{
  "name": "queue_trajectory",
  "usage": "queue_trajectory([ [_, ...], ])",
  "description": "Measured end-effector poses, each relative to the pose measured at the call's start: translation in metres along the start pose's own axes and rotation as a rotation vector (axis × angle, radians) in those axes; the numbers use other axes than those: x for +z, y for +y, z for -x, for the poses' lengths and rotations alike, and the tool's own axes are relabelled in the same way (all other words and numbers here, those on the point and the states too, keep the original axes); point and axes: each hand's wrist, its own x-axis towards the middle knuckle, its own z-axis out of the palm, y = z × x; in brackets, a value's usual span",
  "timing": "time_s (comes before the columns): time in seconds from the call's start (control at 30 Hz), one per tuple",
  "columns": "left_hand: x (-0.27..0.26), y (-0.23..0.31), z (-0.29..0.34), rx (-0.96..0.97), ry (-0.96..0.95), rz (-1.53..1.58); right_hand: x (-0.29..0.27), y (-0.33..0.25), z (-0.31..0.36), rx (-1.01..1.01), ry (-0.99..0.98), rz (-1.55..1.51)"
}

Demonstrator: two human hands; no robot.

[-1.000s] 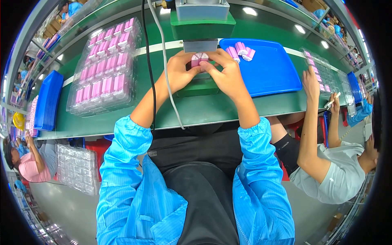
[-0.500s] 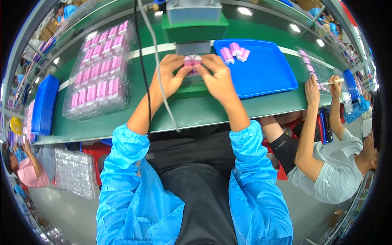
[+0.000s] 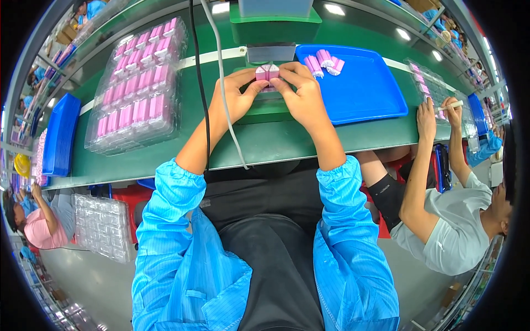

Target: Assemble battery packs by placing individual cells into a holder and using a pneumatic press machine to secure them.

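Both forearms reach up from the lower edge in blue sleeves, bare from the cuff on, and meet at the far middle of the green table (image 3: 276,143). The left hand (image 3: 234,99) and the right hand (image 3: 301,94) face each other, fingers curled inward, each grip closed on a small pack of pink cylindrical cells (image 3: 266,72) pinched between the fingertips of both. The pack sits just in front of a grey-and-green machine (image 3: 273,27), above a dark green fixture block (image 3: 265,113). The fingers cover the pack's lower part, so only its pale end caps and upper sides show; the long axis of the cells cannot be told surely. The machine's top is cut off by the frame edge. To the right lies a blue tray (image 3: 364,94) with a few loose pink cells (image 3: 324,62) lying tilted at its far left corner. To the left, clear blister trays of pink cells (image 3: 135,94) rest on the table. Two cables (image 3: 212,83) cross the left forearm.
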Motion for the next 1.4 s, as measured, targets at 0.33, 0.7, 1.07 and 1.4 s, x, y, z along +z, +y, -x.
queue_trajectory([
  [0.33,0.001,-0.003,-0.001,-0.006,0.006,0.049,0.005,0.005,0.002,-0.006,0.039,-0.001],
  [0.7,-0.001,0.000,0.000,-0.064,-0.029,0.098,0.006,0.009,0.004,0.070,0.000,-0.060],
  [1.07,-0.001,-0.004,-0.001,-0.043,-0.043,0.080,0.007,0.010,0.007,0.066,-0.004,-0.161],
  [1.4,-0.003,-0.002,0.000,-0.084,-0.048,0.146,0.008,0.010,0.009,0.083,0.004,-0.182],
])
